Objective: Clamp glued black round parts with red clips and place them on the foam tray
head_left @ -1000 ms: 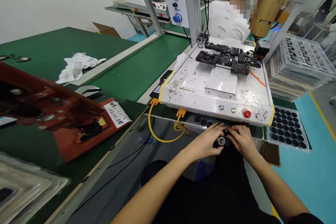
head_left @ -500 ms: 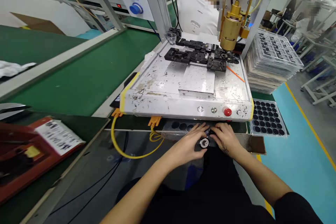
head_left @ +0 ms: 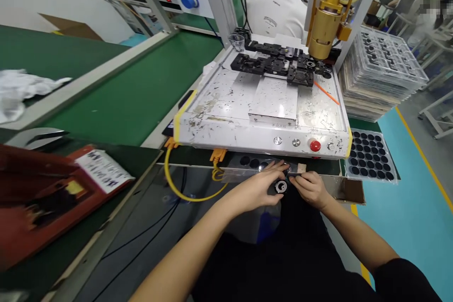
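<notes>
My left hand (head_left: 262, 188) curls around a small round black part (head_left: 281, 187) with a silver ring on its face, held between thumb and fingers at the bench edge. Close by on the right, my right hand (head_left: 310, 189) is closed in a pinch, fingertips pointing at that part. A thin, greyish edge shows at those fingertips, too small to name. Just beyond my hands lies a clear plastic tray (head_left: 233, 175) with black discs, partly covered by my left hand.
Ahead stands a white machine (head_left: 226, 132) with a red button (head_left: 314, 146), black fixtures (head_left: 272, 65) and a gold cylinder head (head_left: 325, 33). Stacked trays (head_left: 382, 71) and a disc sheet (head_left: 371, 155) are at right. A red device (head_left: 46, 198) sits left; a person (head_left: 272, 4) sits behind.
My right hand has drawn slightly back and right from the round part, its fingers now more curled. My left hand keeps its hold. The whole view has shifted a little.
</notes>
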Tool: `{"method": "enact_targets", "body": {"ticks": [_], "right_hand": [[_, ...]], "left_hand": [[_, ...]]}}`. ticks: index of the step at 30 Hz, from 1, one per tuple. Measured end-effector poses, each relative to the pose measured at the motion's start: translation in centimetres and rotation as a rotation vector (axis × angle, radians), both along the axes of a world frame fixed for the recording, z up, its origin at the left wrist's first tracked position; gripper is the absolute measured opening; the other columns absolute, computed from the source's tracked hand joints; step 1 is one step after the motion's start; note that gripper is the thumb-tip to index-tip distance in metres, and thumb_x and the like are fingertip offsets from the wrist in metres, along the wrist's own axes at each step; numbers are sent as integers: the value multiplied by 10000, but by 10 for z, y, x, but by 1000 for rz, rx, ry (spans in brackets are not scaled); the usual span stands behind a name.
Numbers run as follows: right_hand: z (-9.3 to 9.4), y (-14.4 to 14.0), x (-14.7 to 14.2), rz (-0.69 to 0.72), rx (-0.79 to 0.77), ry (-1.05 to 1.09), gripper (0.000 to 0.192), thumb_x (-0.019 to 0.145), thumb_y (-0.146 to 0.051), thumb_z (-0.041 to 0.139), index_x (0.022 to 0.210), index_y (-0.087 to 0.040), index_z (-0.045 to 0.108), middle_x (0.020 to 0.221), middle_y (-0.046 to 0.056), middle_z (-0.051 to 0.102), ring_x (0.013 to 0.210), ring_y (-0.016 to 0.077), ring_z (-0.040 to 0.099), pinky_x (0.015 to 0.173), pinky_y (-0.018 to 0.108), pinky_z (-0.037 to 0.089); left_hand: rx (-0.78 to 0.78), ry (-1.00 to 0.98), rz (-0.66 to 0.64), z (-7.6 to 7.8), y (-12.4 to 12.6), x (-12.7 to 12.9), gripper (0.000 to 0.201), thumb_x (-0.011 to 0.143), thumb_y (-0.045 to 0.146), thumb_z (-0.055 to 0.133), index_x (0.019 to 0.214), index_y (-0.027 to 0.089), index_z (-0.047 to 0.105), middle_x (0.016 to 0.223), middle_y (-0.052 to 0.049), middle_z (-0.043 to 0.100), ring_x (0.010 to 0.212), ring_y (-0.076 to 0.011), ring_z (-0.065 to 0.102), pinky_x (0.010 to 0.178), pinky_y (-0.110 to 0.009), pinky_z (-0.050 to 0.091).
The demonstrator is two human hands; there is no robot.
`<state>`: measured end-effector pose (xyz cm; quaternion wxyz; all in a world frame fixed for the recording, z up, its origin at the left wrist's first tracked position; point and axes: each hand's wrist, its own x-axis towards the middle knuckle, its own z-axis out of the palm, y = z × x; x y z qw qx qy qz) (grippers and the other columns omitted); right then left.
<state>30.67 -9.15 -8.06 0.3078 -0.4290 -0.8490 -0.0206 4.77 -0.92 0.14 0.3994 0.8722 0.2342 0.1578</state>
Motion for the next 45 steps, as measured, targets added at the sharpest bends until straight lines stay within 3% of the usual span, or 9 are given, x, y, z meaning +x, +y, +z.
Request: {"method": "enact_targets", "body": {"ticks": [5,8,12,15,18,23,30,36,45], "right_hand": [[11,-34,-12,18,7,83,254,1057,-122,612,1211,-261,759,970,71,820,884,236,758,770,391,604],[25,-42,-21,-43,-25,134,185,1044,-123,596,1151,-226,707,1073,121,804,1045,275,764,893,453,630],[37,-28,-30,-89,-93,136,176,1038,-79,514,1103,-207,616,1464,206,682,1447,332,598,1129,595,547],[40,-16,-37,-100,-130,97,189,1049,-60,473,1110,-198,586,1545,225,625,1534,328,511,1207,647,473],[38,-12,-43,-185,-113,58,196,1053,-44,452,1119,-177,581,1550,259,605,1543,348,494,1217,652,455],[35,-8,-47,-335,-81,132,172,1067,-69,457,1103,-186,576,1507,263,625,1487,357,547,1182,639,474],[61,-18,-27,-405,-213,467,95,1072,-231,542,1086,-238,636,1332,157,715,1324,343,625,1135,597,465],[85,-24,-8,-487,-434,634,213,1101,-419,548,1070,-232,646,857,48,727,812,248,723,779,389,592],[98,-22,-15,-403,-541,742,328,1053,-474,627,1244,-256,781,977,62,738,812,227,689,770,366,567]], "left_hand": [[-27,-39,20,-8,1,2,358,833,162,780,1156,251,656,1629,-127,582,1605,-315,415,1353,-586,277],[-31,-105,91,-14,1,6,345,833,165,776,1146,238,649,1603,-140,606,1582,-318,455,1357,-564,274],[-27,-149,148,-12,8,4,346,897,235,743,1228,227,643,1562,-144,641,1484,-297,585,1282,-491,422],[-12,-152,176,-6,13,-10,368,906,274,751,1256,223,650,1536,-147,663,1411,-287,652,1194,-441,515],[24,-156,228,-4,10,-29,366,912,262,736,1263,206,648,1523,-172,665,1429,-306,632,1201,-477,500],[236,-109,267,-10,-14,-34,370,892,184,758,1243,218,648,1453,-160,707,1452,-336,591,1207,-559,457],[376,-53,389,-19,-18,7,378,888,151,766,1234,199,623,1287,-146,756,1292,-349,683,1118,-545,503],[407,-28,544,-19,-31,19,351,880,113,732,1208,176,625,1268,-192,744,1270,-405,677,1076,-584,516],[346,-98,613,-22,-31,21,301,900,116,725,1184,173,641,1362,-194,702,1330,-382,647,1132,-571,494]]}}
